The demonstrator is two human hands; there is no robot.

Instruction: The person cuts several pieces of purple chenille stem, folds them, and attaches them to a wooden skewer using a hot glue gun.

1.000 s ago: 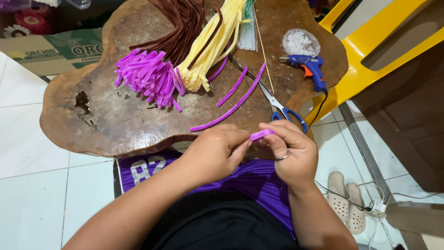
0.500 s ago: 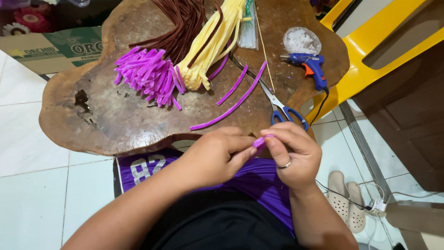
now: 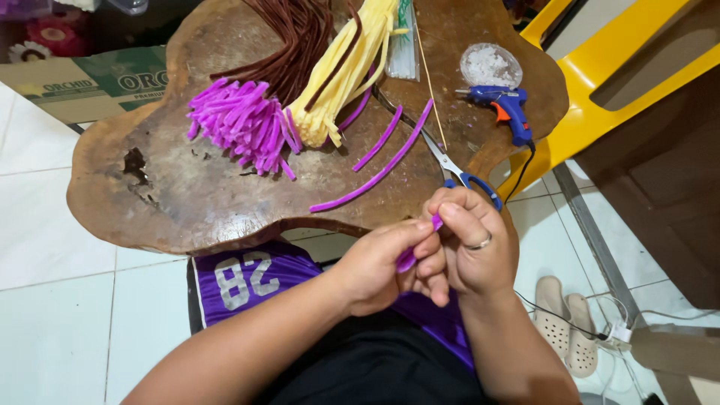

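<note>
I have a single view, from the camera on the person's head, looking steeply down and slightly forward over the lap. It sits close: the forearms rise from the bottom edge and both hands meet at lower centre, the left hand (image 3: 379, 266) against the right hand (image 3: 472, 244). The irregular brown wooden slab bench (image 3: 165, 202) fills the upper half of the frame, white floor tiles (image 3: 52, 322) the lower left. With no second view, nothing overlaps.

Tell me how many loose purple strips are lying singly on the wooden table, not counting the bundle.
3. A long strip runs diagonally near the scissors, a shorter one lies beside it, and another peeks from under the yellow bunch. More may be hidden.
</note>
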